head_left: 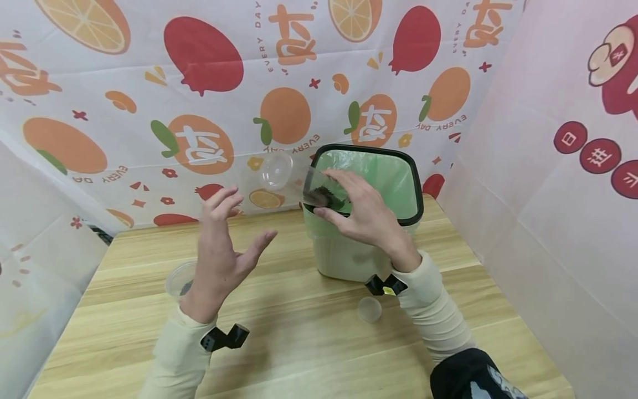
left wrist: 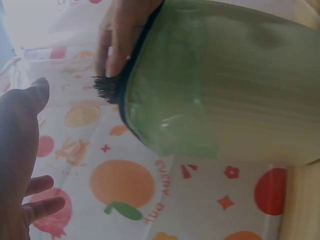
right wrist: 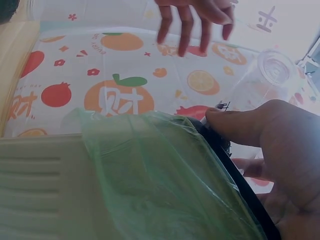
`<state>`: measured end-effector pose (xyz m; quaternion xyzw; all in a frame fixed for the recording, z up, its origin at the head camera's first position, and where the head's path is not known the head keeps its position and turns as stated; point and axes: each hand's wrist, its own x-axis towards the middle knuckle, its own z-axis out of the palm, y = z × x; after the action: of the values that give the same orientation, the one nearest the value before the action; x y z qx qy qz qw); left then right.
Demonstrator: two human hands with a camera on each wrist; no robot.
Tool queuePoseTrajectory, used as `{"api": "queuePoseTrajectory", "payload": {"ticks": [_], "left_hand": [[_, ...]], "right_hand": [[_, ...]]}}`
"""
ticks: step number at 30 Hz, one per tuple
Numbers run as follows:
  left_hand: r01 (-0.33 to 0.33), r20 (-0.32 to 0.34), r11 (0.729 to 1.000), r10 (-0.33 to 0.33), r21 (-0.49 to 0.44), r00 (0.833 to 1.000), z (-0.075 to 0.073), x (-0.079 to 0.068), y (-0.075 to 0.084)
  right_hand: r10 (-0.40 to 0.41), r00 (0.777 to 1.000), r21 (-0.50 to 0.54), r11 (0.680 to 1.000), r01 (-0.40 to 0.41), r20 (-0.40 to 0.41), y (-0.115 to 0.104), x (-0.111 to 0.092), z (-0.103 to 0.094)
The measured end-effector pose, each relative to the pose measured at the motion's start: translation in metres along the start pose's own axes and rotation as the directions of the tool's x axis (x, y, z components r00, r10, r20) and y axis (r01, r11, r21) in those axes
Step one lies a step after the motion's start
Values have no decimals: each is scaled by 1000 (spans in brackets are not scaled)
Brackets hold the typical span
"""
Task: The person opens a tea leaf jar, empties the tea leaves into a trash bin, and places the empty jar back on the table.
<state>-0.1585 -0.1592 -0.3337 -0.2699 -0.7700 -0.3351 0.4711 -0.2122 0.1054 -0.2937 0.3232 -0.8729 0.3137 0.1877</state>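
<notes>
In my right hand is a clear plastic container, tipped on its side with its mouth at the left rim of the bin. Dark shredded bits, like tea leaves, lie inside at the mouth end. The right wrist view shows the thumb against that end, by the bin's black rim. A green bag lines the bin. Raised to the left, my left hand holds nothing, its fingers spread and apart from the container. The container's edges are hard to see.
A small translucent round lid lies on the wooden table, in front of the bin. Partly behind the left wrist is a clear round dish with something dark in it. Fruit-printed cloth hangs behind the table.
</notes>
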Motion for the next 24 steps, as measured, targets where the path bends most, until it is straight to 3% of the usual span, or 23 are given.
{"api": "queuePoseTrajectory", "payload": {"ticks": [8, 24], "left_hand": [[54, 51, 999, -53, -5, 997, 4, -26, -7], [109, 61, 994, -109, -2, 992, -1, -52, -13]], "right_hand": [[25, 1000, 30, 999, -25, 9, 1, 0, -1], [27, 1000, 64, 998, -26, -4, 1, 2, 0]]}}
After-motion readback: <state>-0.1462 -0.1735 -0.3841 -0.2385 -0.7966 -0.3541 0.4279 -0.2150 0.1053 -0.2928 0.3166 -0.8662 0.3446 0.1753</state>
